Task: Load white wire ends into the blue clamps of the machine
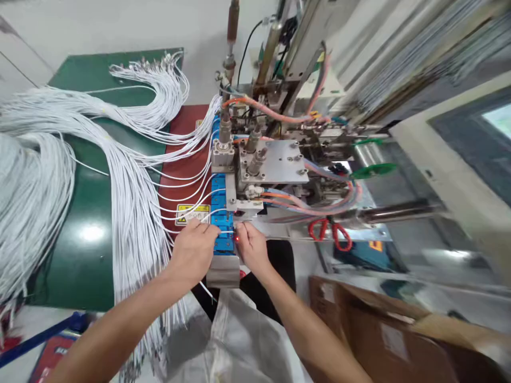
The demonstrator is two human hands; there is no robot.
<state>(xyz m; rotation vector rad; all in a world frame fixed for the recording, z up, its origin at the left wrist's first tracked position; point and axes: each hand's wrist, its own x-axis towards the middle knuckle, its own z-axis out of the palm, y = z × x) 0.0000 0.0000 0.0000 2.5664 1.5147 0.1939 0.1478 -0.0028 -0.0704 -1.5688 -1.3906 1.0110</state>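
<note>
Far left: loose coil of white cable on the green table, along its left side. Next, long cable bundle draped over the table's front edge, probably so the tails hang out of the way. Second bundle curls near the back right corner, likely parked apart to avoid tangling. Red panel at the table's right edge, warning label on it; single wires fan across, spaced out, one per slot by the look of it.

Left hand pinches one white wire across the blue holder strip, near its front end, presumably to keep it straight. Right hand: fingers narrow at the wire's tip, maybe guiding it; can't tell if gripping. Red light at those fingertips. Machine behind, red-handled scissors further right, within easy reach.
</note>
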